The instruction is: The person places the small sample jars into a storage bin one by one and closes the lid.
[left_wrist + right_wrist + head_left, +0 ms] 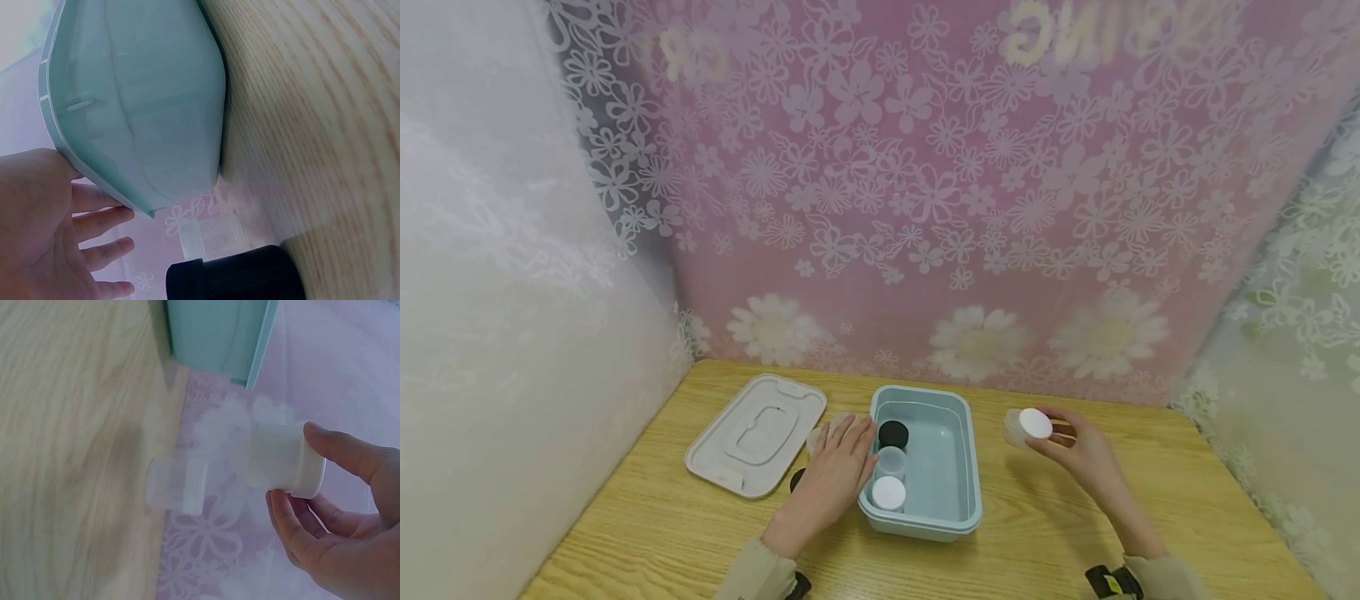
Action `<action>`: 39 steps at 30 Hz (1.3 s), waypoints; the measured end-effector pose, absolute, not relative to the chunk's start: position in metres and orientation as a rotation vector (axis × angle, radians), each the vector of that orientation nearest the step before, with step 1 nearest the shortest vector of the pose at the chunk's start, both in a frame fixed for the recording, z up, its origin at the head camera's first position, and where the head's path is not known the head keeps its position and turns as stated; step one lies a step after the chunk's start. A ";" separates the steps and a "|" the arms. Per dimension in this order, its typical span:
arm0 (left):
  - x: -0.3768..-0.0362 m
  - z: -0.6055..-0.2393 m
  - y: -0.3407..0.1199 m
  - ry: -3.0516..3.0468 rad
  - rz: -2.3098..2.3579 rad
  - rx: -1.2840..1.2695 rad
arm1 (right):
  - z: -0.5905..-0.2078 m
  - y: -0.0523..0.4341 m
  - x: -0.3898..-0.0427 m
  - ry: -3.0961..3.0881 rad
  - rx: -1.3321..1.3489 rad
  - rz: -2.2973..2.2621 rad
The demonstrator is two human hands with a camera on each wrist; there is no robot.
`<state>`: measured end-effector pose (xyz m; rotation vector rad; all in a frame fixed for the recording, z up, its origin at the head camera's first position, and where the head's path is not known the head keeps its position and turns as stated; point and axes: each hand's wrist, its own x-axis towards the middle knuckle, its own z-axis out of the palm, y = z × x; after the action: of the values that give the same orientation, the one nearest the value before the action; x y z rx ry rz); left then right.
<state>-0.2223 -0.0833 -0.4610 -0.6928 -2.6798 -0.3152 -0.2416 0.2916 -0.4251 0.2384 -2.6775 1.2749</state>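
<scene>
In the head view, my right hand [1086, 457] pinches a small jar with a white lid [1036, 423] between thumb and fingers, right of a light blue box [973, 483]. The right wrist view shows this white-lidded jar [275, 456] held above the table. My left hand [829, 477] lies at the box's left rim, fingers extended. In the left wrist view, the left hand [44, 219] touches the rim of the box [150, 94]. Inside the box, along its left side, stand a black-lidded jar [893, 435], a clear-topped jar [891, 461] and a white-lidded jar [889, 493].
A pale grey lid [715, 450] lies on the wooden table at left. A black jar [237, 275] and a translucent jar [215, 237] stand left of the box, partly behind my left hand. Another translucent jar [178, 484] stands beyond my right hand. Patterned curtains surround the table.
</scene>
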 end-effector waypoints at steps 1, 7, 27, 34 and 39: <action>-0.222 -0.461 -0.083 -2.679 -0.314 -0.694 | -0.424 0.288 -0.243 -2.669 0.245 1.282; -0.223 -0.462 -0.083 -2.678 -0.300 -0.693 | -0.415 0.264 -0.254 -2.644 0.309 1.356; -0.222 -0.461 -0.083 -2.661 -0.305 -0.692 | -0.429 0.181 -0.302 -2.654 0.549 1.331; -0.222 -0.460 -0.084 -2.661 -0.300 -0.698 | -0.434 0.166 -0.308 -2.713 0.601 1.270; -0.222 -0.460 -0.084 -2.663 -0.304 -0.701 | -0.439 0.157 -0.311 -2.751 0.611 1.132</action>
<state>-0.2217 -0.0838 -0.4600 -0.7008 -2.6631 -0.3042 -0.3107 0.1566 -0.4392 0.6111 -2.7506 1.1320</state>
